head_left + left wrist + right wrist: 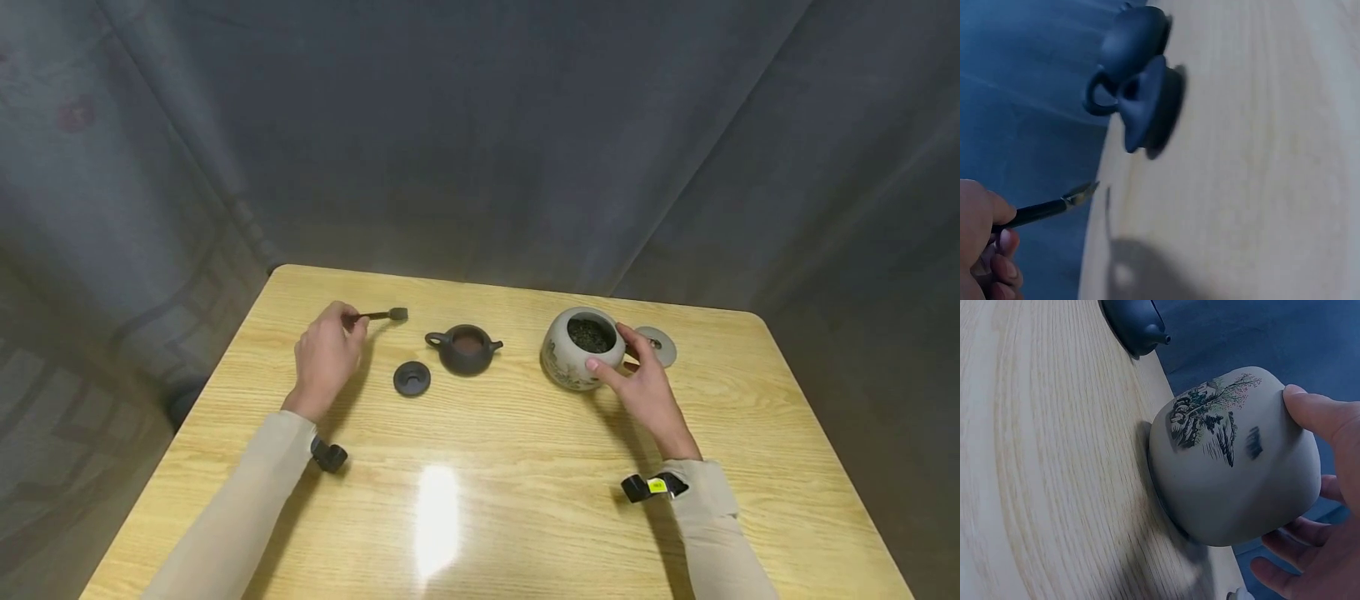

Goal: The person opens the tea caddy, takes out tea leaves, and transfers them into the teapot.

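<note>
My left hand [327,350] pinches the dark handle of a small tea scoop [1044,211] between thumb and fingers. The scoop's flat, squarish end points right, raised over the table. A dark teapot [465,352] stands uncovered, spout to the right. Its round lid [412,379] lies in front of the teapot's handle. With thumb and fingers spread around its rim and side, my right hand [647,392] grips a rounded grey tea jar [1235,481] painted with a landscape. Dark tea leaves [589,335] fill part of the jar, which leans slightly left.
The jar's grey lid [663,348] lies behind my right hand, partly hidden by its fingers. Everything stands toward the back of a light wooden table [525,483]. Grey curtains [465,142] hang close around its back and sides.
</note>
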A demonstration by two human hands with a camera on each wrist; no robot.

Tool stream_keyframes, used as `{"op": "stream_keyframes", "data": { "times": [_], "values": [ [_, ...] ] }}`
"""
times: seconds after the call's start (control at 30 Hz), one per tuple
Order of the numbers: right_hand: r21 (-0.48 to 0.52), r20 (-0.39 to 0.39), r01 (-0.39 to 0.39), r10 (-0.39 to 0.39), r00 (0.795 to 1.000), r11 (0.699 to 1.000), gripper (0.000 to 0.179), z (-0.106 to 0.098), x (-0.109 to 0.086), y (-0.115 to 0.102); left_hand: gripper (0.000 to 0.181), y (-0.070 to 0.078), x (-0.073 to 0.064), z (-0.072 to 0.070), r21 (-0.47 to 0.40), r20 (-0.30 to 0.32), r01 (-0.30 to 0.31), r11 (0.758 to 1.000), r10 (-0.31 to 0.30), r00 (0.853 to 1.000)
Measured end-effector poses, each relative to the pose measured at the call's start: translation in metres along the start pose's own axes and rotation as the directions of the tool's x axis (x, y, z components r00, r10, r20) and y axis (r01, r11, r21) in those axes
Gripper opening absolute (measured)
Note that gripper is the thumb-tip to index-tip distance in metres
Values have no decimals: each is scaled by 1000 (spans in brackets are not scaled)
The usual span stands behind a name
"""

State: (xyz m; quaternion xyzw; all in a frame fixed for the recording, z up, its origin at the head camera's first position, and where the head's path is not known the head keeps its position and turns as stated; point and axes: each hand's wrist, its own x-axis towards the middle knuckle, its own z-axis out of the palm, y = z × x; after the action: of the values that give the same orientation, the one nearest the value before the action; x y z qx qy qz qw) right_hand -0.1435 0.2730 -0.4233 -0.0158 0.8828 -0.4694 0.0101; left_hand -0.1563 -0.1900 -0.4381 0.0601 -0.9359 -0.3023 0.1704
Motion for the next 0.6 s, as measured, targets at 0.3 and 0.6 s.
{"op": "stream_keyframes", "data": {
  "times": [0.3,0.6],
  "values": [
    [10,-1,6,-6,1000,1000,97,0,1,1,24,24,7,-19,-73,-34,-78,994,76,997],
    [20,-3,14,-14,1000,1000,95,0,0,2,20,45,7,-32,-143,18,-101,985,105,994]
  ]
}}
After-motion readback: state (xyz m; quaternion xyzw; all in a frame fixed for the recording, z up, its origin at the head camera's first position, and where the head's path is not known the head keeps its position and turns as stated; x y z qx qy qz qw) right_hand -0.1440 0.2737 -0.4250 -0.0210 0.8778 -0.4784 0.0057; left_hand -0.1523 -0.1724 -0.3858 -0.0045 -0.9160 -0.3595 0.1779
